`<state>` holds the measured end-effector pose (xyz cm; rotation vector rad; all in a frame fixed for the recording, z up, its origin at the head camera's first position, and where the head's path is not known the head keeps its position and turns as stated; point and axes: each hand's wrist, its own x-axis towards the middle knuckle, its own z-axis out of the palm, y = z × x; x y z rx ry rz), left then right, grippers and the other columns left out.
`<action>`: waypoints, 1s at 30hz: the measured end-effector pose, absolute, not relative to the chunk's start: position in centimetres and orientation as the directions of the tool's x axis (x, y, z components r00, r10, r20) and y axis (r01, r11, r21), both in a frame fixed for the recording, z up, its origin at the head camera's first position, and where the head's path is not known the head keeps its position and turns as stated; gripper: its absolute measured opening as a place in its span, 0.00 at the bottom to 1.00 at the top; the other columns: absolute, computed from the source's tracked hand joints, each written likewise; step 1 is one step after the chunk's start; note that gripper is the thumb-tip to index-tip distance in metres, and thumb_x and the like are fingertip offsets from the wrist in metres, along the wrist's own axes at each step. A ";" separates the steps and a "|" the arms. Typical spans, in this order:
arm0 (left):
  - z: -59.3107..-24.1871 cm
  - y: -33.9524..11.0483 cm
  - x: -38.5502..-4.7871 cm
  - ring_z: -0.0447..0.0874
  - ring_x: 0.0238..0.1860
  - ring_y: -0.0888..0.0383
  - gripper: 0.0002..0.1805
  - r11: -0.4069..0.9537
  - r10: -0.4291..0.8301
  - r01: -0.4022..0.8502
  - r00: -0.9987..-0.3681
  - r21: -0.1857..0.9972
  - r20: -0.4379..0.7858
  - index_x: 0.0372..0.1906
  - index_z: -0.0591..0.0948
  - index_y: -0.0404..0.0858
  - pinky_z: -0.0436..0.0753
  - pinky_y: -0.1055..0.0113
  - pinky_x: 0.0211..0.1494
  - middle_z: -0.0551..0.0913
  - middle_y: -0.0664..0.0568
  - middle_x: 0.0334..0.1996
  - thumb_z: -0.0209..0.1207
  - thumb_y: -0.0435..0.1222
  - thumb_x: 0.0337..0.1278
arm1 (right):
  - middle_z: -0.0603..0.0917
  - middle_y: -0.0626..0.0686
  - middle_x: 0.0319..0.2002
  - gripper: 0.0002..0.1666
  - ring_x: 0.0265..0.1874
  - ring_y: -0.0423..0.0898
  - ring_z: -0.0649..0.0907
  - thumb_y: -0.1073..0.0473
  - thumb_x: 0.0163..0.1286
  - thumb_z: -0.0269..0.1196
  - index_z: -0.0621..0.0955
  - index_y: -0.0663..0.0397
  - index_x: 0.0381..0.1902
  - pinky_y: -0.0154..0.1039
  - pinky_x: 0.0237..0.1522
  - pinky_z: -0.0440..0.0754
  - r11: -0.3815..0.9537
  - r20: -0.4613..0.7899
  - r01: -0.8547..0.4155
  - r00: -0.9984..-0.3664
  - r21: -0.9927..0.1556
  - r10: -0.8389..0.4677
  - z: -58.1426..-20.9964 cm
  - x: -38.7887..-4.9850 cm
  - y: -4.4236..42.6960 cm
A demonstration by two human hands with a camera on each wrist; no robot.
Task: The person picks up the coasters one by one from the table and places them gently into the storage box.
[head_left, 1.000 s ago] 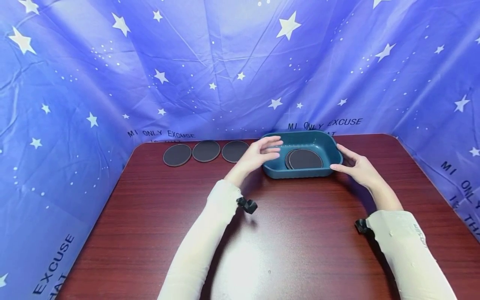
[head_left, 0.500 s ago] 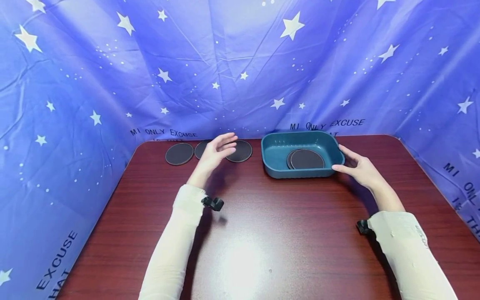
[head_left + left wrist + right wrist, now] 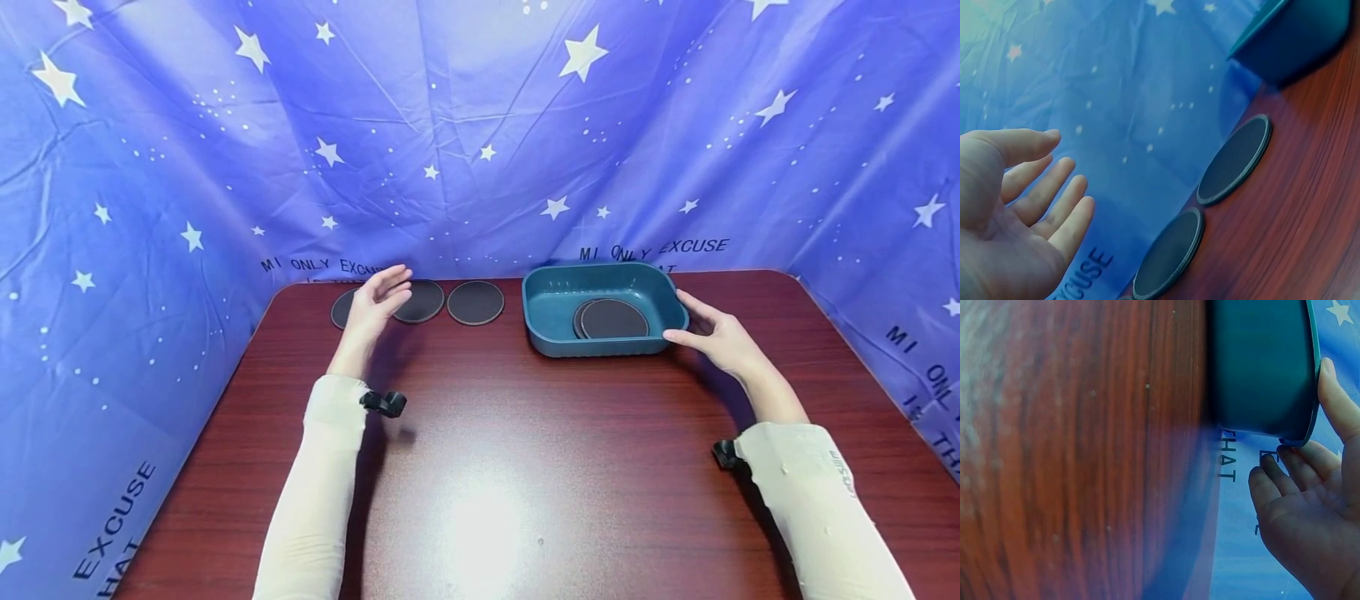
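Note:
My left hand [image 3: 372, 304] hovers over the leftmost of three dark round coasters, holding nothing, its fingers loosely bent. It partly covers the left coaster [image 3: 342, 312]. The middle coaster [image 3: 422, 302] and the right coaster [image 3: 476, 302] lie flat in the same row. In the left wrist view the hand [image 3: 1029, 212] shows its palm, apart from the coasters. My right hand [image 3: 716, 337] holds the right end of a teal rectangular basin [image 3: 600, 347], thumb at the rim and fingers along the outside. Inside the basin, dark coasters [image 3: 615, 319] lie overlapped.
The reddish-brown wooden table [image 3: 540, 467] carries everything and has a bright glare patch near its front. A blue star-patterned cloth [image 3: 450, 108] hangs behind and at both sides, close to the table's far edge.
My left hand has moved left from beside the basin, across the right and middle coasters, to the left coaster. My right hand and the basin have stayed put.

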<state>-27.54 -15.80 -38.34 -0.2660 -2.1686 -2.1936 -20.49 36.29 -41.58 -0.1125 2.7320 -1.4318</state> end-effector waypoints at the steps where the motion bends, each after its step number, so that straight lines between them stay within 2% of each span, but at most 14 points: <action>1: -38.4 -16.1 -27.5 0.81 0.48 0.73 0.28 -0.013 0.070 0.147 -0.987 0.989 0.147 0.70 0.66 0.25 0.80 0.80 0.56 0.68 0.27 0.69 0.55 0.22 0.65 | 0.53 0.63 0.78 0.49 0.76 0.63 0.58 0.53 0.70 0.65 0.52 0.49 0.80 0.07 0.55 0.65 0.567 -0.015 -0.039 -0.996 -0.823 -0.090 -41.6 -20.5 36.3; 7: -38.3 -17.8 -27.2 0.81 0.45 0.75 0.28 0.011 -0.025 0.137 -0.990 0.990 0.138 0.69 0.67 0.25 0.78 0.85 0.51 0.71 0.31 0.68 0.55 0.21 0.65 | 0.53 0.63 0.78 0.49 0.76 0.63 0.57 0.52 0.70 0.65 0.51 0.48 0.80 0.08 0.55 0.65 0.568 -0.019 -0.035 -0.996 -0.822 -0.090 -41.5 -20.4 36.2; 12: -38.8 -18.9 -27.5 0.80 0.46 0.73 0.27 0.007 -0.075 0.136 -0.988 0.991 0.136 0.69 0.68 0.25 0.79 0.82 0.55 0.72 0.31 0.67 0.55 0.21 0.65 | 0.53 0.63 0.78 0.49 0.76 0.63 0.58 0.53 0.70 0.65 0.51 0.48 0.80 0.08 0.55 0.65 0.567 -0.015 -0.040 -0.996 -0.823 -0.091 -41.6 -20.5 36.3; 17: -39.9 -20.0 -27.9 0.81 0.50 0.70 0.26 0.014 -0.132 0.149 -0.980 0.989 0.149 0.67 0.70 0.26 0.79 0.80 0.58 0.80 0.41 0.61 0.56 0.21 0.64 | 0.55 0.63 0.78 0.49 0.75 0.63 0.59 0.53 0.70 0.65 0.52 0.48 0.80 0.07 0.52 0.66 0.571 -0.007 -0.045 -0.996 -0.820 -0.089 -41.7 -20.6 36.4; 19: -40.1 -20.4 -27.9 0.81 0.49 0.71 0.26 0.015 -0.148 0.147 -0.978 0.989 0.147 0.67 0.71 0.26 0.79 0.80 0.58 0.80 0.39 0.62 0.56 0.22 0.64 | 0.55 0.64 0.78 0.49 0.75 0.62 0.60 0.54 0.70 0.65 0.52 0.48 0.80 0.07 0.52 0.66 0.568 -0.002 -0.050 -0.996 -0.821 -0.090 -41.8 -20.6 36.4; 23: -40.5 -21.1 -28.2 0.80 0.47 0.74 0.25 0.017 -0.168 0.145 -0.975 0.989 0.146 0.66 0.72 0.27 0.78 0.82 0.56 0.73 0.29 0.66 0.56 0.22 0.64 | 0.55 0.64 0.78 0.49 0.76 0.61 0.59 0.54 0.70 0.65 0.52 0.50 0.80 0.08 0.53 0.66 0.561 0.001 -0.052 -0.996 -0.826 -0.092 -41.8 -20.6 36.3; 26: -40.7 -21.5 -28.5 0.80 0.48 0.73 0.25 0.019 -0.187 0.136 -0.973 0.990 0.137 0.66 0.72 0.28 0.77 0.83 0.55 0.72 0.29 0.66 0.56 0.23 0.64 | 0.54 0.64 0.78 0.49 0.76 0.60 0.59 0.54 0.70 0.65 0.52 0.50 0.80 0.08 0.54 0.66 0.561 -0.002 -0.050 -0.996 -0.826 -0.091 -41.8 -20.5 36.3; 30: -40.9 -21.9 -28.8 0.79 0.54 0.65 0.26 0.008 -0.215 0.126 -0.969 0.992 0.125 0.67 0.72 0.28 0.76 0.83 0.56 0.73 0.30 0.66 0.57 0.23 0.64 | 0.54 0.64 0.78 0.49 0.76 0.61 0.58 0.54 0.70 0.65 0.52 0.50 0.80 0.08 0.54 0.66 0.562 -0.005 -0.046 -0.996 -0.826 -0.089 -41.7 -20.5 36.3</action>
